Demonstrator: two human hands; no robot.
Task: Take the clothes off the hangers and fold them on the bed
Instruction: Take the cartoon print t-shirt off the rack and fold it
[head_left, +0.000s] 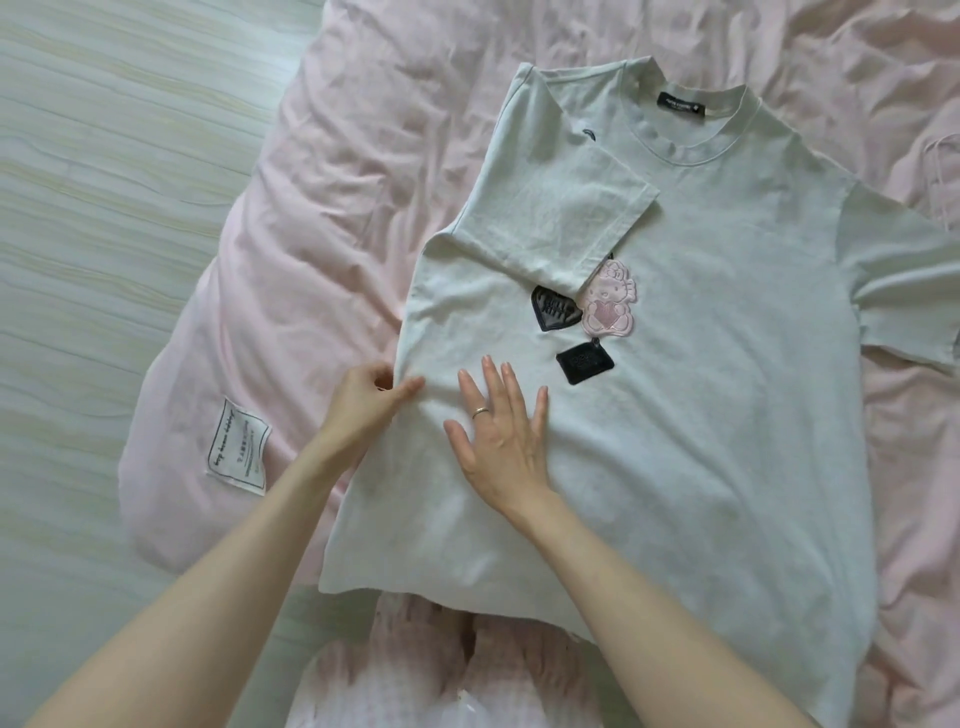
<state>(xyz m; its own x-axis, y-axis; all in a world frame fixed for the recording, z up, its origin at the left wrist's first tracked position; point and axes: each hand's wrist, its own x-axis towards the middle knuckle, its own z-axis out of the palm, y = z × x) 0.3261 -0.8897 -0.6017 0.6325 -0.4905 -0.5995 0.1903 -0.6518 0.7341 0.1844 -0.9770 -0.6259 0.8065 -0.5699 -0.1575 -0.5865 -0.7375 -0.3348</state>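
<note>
Head view: we've got the tee (701, 395) face up on the pink duvet (311, 218), collar away from us, one sleeve (561, 218) already folded across the chest. Our left hand (363, 402) pinches the folded side edge, likely to square the crease, while our right hand (501, 436) lies flat, fingers spread wide, pinning the soft grey jersey. Stitched patches (582, 317) sit mid-chest. Rumpled bedding all around; no hangers visible.

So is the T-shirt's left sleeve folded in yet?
Yes. The left sleeve lies folded over the chest of the T-shirt, its cuff reaching the patches; the right sleeve is still spread out on the duvet.
</note>
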